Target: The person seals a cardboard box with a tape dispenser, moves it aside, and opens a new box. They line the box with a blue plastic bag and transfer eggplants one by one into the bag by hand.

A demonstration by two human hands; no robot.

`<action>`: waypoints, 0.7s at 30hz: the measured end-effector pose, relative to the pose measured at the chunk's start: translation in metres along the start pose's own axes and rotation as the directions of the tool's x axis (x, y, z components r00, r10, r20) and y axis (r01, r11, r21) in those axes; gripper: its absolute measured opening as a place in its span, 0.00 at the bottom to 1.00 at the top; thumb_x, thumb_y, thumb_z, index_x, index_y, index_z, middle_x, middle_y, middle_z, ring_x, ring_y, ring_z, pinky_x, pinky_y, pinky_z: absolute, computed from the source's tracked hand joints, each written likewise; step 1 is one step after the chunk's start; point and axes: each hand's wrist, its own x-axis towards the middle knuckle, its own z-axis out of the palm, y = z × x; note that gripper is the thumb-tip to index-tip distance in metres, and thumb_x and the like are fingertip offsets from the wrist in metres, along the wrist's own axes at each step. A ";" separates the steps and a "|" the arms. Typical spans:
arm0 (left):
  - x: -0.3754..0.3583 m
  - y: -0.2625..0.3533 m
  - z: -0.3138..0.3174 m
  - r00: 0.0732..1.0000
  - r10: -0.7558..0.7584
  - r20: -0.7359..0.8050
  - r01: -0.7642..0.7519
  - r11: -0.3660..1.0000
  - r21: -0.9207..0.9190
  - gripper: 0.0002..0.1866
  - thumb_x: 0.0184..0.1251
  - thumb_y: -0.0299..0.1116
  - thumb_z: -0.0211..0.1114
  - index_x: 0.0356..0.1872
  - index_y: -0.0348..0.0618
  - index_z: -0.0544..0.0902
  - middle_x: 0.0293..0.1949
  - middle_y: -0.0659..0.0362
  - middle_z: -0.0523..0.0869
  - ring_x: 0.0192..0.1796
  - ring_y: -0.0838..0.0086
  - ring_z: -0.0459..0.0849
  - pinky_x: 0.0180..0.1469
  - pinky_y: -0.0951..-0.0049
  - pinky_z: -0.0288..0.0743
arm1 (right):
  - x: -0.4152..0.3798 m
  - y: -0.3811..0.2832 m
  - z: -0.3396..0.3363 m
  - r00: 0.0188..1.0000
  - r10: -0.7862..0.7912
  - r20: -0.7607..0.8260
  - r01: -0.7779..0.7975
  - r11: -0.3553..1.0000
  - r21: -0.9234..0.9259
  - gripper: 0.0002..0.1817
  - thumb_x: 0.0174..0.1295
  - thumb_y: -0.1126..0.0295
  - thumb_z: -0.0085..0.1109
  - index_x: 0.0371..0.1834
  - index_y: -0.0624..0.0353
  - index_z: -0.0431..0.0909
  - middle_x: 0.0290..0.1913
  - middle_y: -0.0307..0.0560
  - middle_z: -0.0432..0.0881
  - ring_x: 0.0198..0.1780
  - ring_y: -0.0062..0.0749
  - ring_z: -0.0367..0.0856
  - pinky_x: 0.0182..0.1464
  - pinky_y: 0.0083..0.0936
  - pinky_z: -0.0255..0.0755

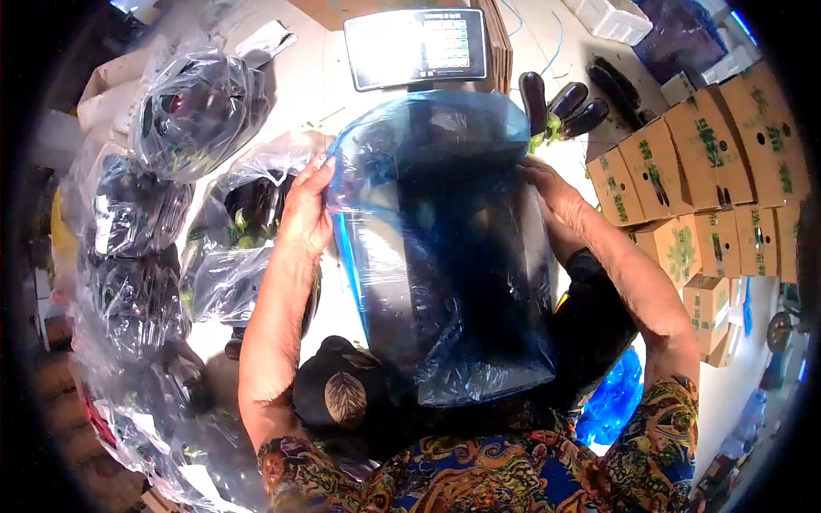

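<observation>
A large, see-through blue plastic bag hangs stretched between my two hands, its mouth at the far side and its bottom near my body. My left hand is closed on the bag's left edge, the thumb and fingers pinching the film. On the other side my right hand grips the right edge, its fingertips partly hidden by the bag. Just beyond the right hand lie several dark purple eggplants. Beside my left forearm is an open clear bag with eggplants inside.
A scale's display panel stands beyond the bag. Filled clear bags of dark produce line the left side. Stacked cardboard boxes rise at the right, and a bright blue plastic bundle sits near my right elbow.
</observation>
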 end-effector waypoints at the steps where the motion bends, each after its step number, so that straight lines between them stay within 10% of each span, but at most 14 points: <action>1: 0.010 -0.003 -0.008 0.998 0.006 -0.061 -0.005 1.000 0.019 0.10 0.70 0.30 0.60 0.48 0.40 0.79 0.38 0.59 0.85 0.33 0.75 0.84 0.36 0.76 0.81 | 0.002 -0.004 0.002 1.000 -0.024 0.013 0.025 0.997 -0.071 0.22 0.69 0.59 0.52 0.62 0.61 0.72 0.60 0.52 0.76 0.60 0.39 0.73 0.63 0.25 0.64; 4: 0.057 -0.032 -0.093 0.991 -0.105 -0.088 0.123 0.962 0.245 0.11 0.69 0.29 0.61 0.50 0.42 0.78 0.34 0.59 0.84 0.33 0.75 0.83 0.35 0.75 0.81 | 0.007 -0.033 0.014 0.981 0.190 -0.025 -0.188 0.980 0.064 0.25 0.65 0.54 0.58 0.59 0.60 0.75 0.60 0.51 0.76 0.59 0.37 0.74 0.63 0.26 0.65; 12: 0.066 -0.076 -0.079 0.989 -0.035 -0.143 0.073 0.961 0.267 0.03 0.67 0.30 0.63 0.38 0.44 0.83 0.33 0.65 0.85 0.32 0.81 0.81 0.35 0.78 0.78 | 0.017 -0.093 0.009 0.941 0.325 0.098 -0.313 0.943 -0.116 0.30 0.60 0.48 0.65 0.59 0.59 0.77 0.51 0.42 0.82 0.54 0.27 0.77 0.61 0.25 0.66; 14: 0.059 -0.053 -0.055 0.995 -0.052 -0.082 0.074 0.950 0.304 0.05 0.65 0.32 0.66 0.38 0.44 0.82 0.33 0.66 0.83 0.33 0.80 0.80 0.37 0.77 0.76 | 0.019 -0.137 0.000 0.921 0.386 0.054 -0.389 0.915 0.103 0.28 0.62 0.51 0.63 0.58 0.61 0.77 0.50 0.41 0.82 0.51 0.24 0.77 0.57 0.21 0.68; 18: 0.067 -0.050 -0.059 0.998 -0.042 -0.039 0.052 0.945 0.322 0.06 0.65 0.34 0.67 0.38 0.45 0.83 0.32 0.67 0.82 0.34 0.81 0.79 0.39 0.77 0.75 | 0.040 -0.172 0.015 0.953 0.294 0.080 -0.302 0.885 0.355 0.18 0.66 0.58 0.60 0.51 0.60 0.79 0.45 0.36 0.82 0.47 0.21 0.76 0.58 0.21 0.65; 21: 0.076 -0.062 -0.074 0.997 -0.055 -0.050 0.067 0.955 0.287 0.05 0.66 0.33 0.66 0.37 0.45 0.83 0.32 0.67 0.83 0.34 0.83 0.78 0.37 0.79 0.74 | 0.065 -0.172 0.014 0.990 0.141 0.001 -0.140 0.987 0.074 0.13 0.67 0.60 0.59 0.44 0.59 0.80 0.38 0.36 0.82 0.41 0.20 0.77 0.49 0.18 0.67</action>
